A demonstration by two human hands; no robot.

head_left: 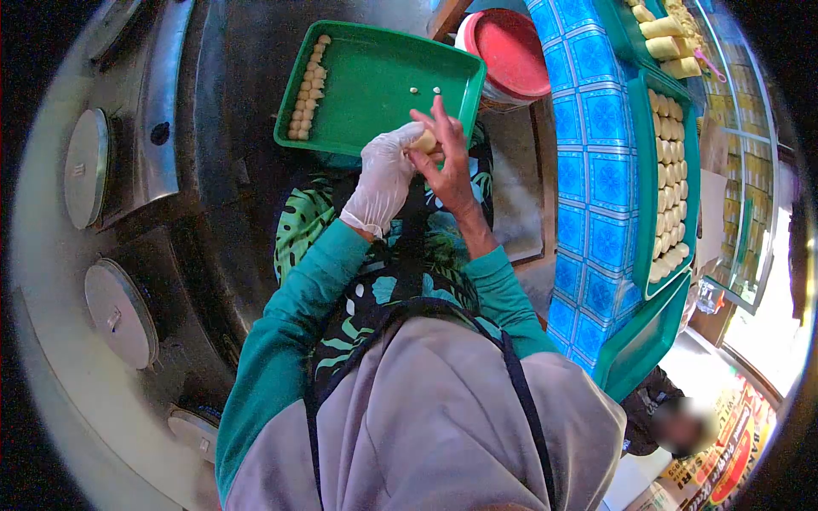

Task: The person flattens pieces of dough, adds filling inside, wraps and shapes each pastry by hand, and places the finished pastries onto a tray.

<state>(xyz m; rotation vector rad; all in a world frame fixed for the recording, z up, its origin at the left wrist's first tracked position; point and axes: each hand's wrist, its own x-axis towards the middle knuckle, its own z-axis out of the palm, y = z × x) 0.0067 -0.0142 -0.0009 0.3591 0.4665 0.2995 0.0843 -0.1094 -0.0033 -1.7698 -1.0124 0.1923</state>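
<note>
My left hand (383, 168), in a thin white glove, has its fingers closed round a pale dough ball (424, 141). Bare, my right hand (452, 169) presses against the same dough, its thumb below and a couple of fingers stretched up past it. The fingers partly hide the dough. Just beyond both hands is a green tray (366, 81). Small dough balls (308, 92) line its left side in rows. Two little dough bits (436, 90) lie on the tray's right part.
A red-lidded bucket (511, 55) stands behind the tray's right corner. To the right, a table with a blue tiled-pattern cloth (584, 179) bears another green tray with rows of dough pieces (669, 179). Round metal lids (121, 313) are at left. A person (656, 413) is at lower right.
</note>
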